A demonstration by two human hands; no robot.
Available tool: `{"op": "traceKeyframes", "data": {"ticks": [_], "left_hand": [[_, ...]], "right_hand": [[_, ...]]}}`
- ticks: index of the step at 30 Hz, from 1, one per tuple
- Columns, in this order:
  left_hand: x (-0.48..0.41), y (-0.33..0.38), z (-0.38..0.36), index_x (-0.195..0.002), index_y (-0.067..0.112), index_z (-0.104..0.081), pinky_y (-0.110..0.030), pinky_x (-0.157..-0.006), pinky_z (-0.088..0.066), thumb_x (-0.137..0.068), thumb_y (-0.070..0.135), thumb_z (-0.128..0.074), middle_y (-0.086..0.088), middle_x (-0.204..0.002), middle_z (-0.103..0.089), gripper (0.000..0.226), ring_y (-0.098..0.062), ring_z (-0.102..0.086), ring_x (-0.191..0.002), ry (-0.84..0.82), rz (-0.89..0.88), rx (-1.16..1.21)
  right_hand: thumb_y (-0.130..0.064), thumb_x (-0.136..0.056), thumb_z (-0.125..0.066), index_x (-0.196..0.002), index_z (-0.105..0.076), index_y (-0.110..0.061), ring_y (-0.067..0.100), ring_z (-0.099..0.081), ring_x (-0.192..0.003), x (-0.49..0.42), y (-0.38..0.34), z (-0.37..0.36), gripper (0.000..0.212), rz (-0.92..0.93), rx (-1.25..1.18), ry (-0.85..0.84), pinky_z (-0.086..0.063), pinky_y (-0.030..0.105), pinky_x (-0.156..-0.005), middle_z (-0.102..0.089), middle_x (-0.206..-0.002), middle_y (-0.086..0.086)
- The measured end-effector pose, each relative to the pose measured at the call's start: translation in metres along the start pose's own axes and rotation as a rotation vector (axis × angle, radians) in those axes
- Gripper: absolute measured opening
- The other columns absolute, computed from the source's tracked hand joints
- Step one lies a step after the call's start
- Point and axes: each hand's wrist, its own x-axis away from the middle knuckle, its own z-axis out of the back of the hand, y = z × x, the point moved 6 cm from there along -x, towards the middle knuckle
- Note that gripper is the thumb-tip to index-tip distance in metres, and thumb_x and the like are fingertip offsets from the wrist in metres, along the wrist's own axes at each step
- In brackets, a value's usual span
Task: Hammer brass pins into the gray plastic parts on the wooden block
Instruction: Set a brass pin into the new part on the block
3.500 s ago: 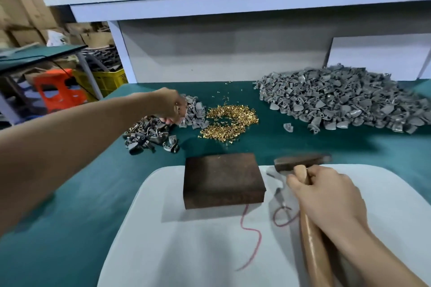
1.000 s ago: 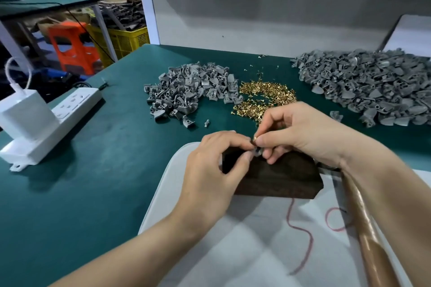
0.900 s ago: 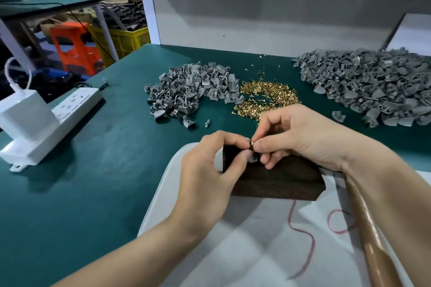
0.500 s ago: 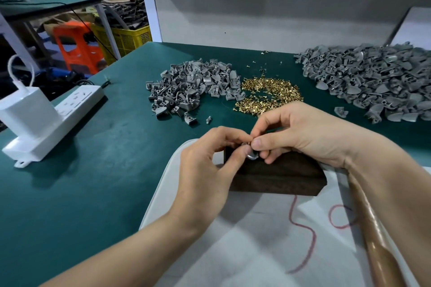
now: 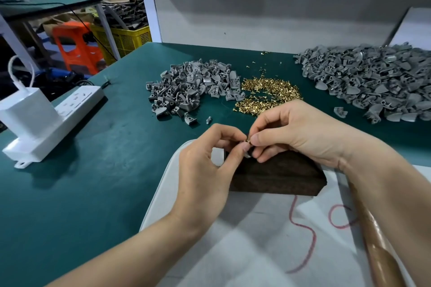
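Where the fingertips of both hands meet, over the left end of the dark brown wooden block (image 5: 277, 176), a small gray plastic part (image 5: 247, 155) is pinched by the left hand (image 5: 205, 170), whose thumb curls against the part's near side. The right hand (image 5: 300, 133) grips a tiny brass pin (image 5: 248, 141) between thumb and forefinger, directly on top of that part. The fingers hide whether the pin's tip is merely touching the part or already in it. They also cover the underside, so I cannot tell whether the part rests on the block or is held just above it.

The block sits on a white rounded pad (image 5: 245, 244) marked with a red scribbled line (image 5: 305, 235). To the right of the block a light brown wooden hammer handle (image 5: 377, 254) lies on the pad beneath the right forearm, and the wrist hides its head.

Beyond the right hand's knuckles, on the teal counter (image 5: 93, 184), lies a loose pile of brass pins (image 5: 268, 95). Touching that pile on its left is a small heap of gray plastic parts (image 5: 191, 88), with a few strays near its front edge. A much larger heap of gray parts (image 5: 368, 81) spreads across the far right.

At the counter's left edge a white power strip (image 5: 70, 109) carries a white plugged-in charger block (image 5: 25, 114). Past the counter stand an orange plastic stool (image 5: 77, 44) and a yellow mesh crate (image 5: 126, 39).
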Motion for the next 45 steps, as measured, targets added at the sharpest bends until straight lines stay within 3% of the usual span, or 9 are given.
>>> {"op": "traceKeyframes", "data": {"ticks": [9,16,26,34,38,45], "left_hand": [[-0.0021,-0.0044,-0.0007,-0.094,0.036,-0.069,-0.016,-0.082,-0.045,-0.076,0.010,-0.072,0.014,-0.085,-0.068,0.031,-0.012,-0.065,-0.086,-0.035,-0.010,0.048],[-0.0026,-0.0018,-0.0028,-0.098,0.033,-0.070,-0.013,-0.083,-0.045,-0.078,0.003,-0.072,0.012,-0.086,-0.070,0.037,-0.007,-0.065,-0.085,-0.066,-0.010,0.080],[-0.0023,0.0028,0.0007,-0.095,0.041,-0.067,-0.008,-0.083,-0.037,-0.077,0.019,-0.074,0.022,-0.087,-0.067,0.029,-0.002,-0.054,-0.092,-0.036,-0.012,-0.096],[-0.0012,0.0049,-0.0005,-0.099,0.042,-0.068,-0.009,-0.086,-0.036,-0.080,0.008,-0.072,0.020,-0.093,-0.068,0.039,-0.007,-0.056,-0.098,-0.084,-0.056,-0.097],[-0.0018,0.0004,-0.0015,-0.089,0.054,-0.068,-0.006,-0.077,-0.041,-0.082,0.008,-0.072,0.031,-0.091,-0.065,0.046,-0.005,-0.056,-0.099,-0.075,0.030,-0.011],[-0.0035,-0.0036,-0.0007,-0.093,0.044,-0.067,-0.002,-0.071,-0.041,-0.080,0.013,-0.073,0.032,-0.090,-0.065,0.033,-0.003,-0.057,-0.101,-0.038,0.082,0.040]], "right_hand": [[0.012,-0.081,-0.061,-0.071,-0.062,-0.001,0.015,-0.068,-0.058,0.0004,-0.0021,-0.0012,0.016,-0.016,0.084,0.030,-0.055,0.019,-0.056,-0.067,-0.061,0.011],[0.014,-0.081,-0.058,-0.071,-0.059,0.001,0.013,-0.066,-0.053,-0.0004,0.0003,0.0019,0.017,0.006,0.071,0.048,-0.051,0.017,-0.051,-0.064,-0.061,0.015],[0.011,-0.080,-0.063,-0.073,-0.064,0.003,0.011,-0.064,-0.054,-0.0018,0.0005,0.0043,0.010,0.043,0.146,0.059,-0.049,0.015,-0.050,-0.067,-0.060,0.010],[0.014,-0.080,-0.057,-0.073,-0.060,0.004,0.010,-0.063,-0.051,-0.0021,0.0031,0.0037,0.013,0.040,0.126,0.051,-0.048,0.014,-0.049,-0.065,-0.054,0.007],[0.013,-0.080,-0.059,-0.069,-0.059,-0.001,0.009,-0.062,-0.049,-0.0023,0.0036,0.0030,0.018,0.040,0.132,0.044,-0.047,0.014,-0.048,-0.064,-0.053,0.005],[0.012,-0.079,-0.062,-0.069,-0.060,0.000,0.010,-0.063,-0.053,-0.0023,0.0037,0.0045,0.015,0.048,0.107,0.050,-0.048,0.015,-0.048,-0.063,-0.074,0.018]]}}
